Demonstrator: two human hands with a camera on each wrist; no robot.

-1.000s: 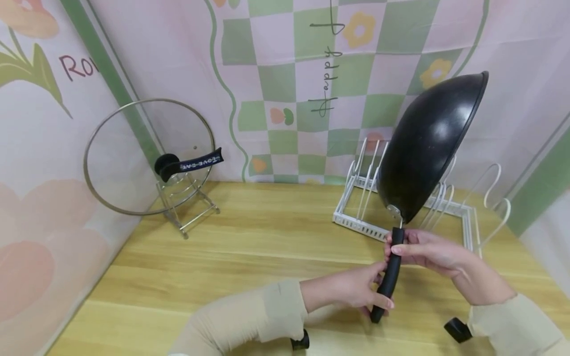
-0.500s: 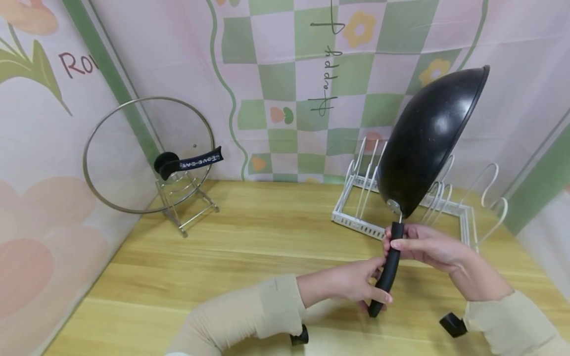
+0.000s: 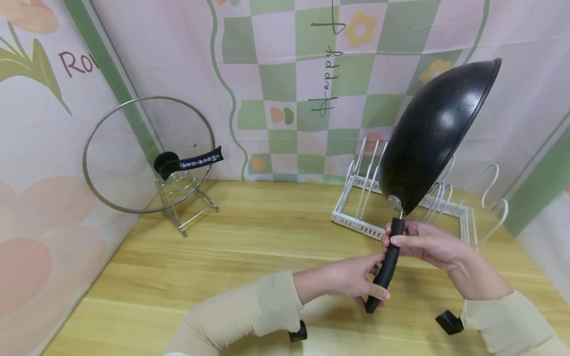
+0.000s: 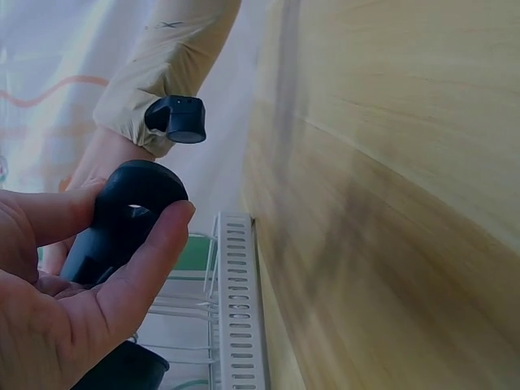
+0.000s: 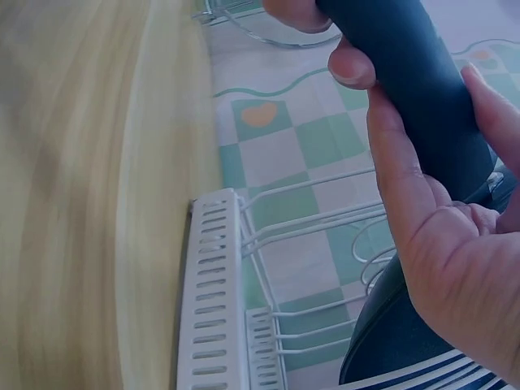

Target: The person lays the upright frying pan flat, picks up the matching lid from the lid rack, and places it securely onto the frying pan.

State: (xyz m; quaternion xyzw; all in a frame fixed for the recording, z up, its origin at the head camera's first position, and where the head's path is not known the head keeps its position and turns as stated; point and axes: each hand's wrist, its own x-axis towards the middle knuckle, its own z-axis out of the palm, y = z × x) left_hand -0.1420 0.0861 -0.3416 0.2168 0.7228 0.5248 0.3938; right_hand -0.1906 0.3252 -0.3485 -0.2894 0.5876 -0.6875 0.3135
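Observation:
A black wok (image 3: 434,131) is held up on its edge above the table, its rounded underside facing left and its handle (image 3: 386,272) pointing down toward me. My left hand (image 3: 349,279) grips the handle's lower end; the left wrist view shows thumb and fingers around the looped tip (image 4: 142,191). Higher up, my right hand (image 3: 429,244) grips the handle close to the metal joint. Behind the wok stands a white wire rack (image 3: 358,225), partly hidden by the pan. Whether wok and rack touch, I cannot tell.
At the left, a glass lid (image 3: 120,163) with a black knob handle (image 3: 196,162) leans upright in a small metal stand (image 3: 182,217). The wooden table (image 3: 249,237) meets a patterned cloth wall (image 3: 285,89) at the back and another cloth at the left.
The wok has risen slightly and its top has tipped a little to the right. Both hands have moved a little upward with it, keeping their grip. Lid and rack stay put.

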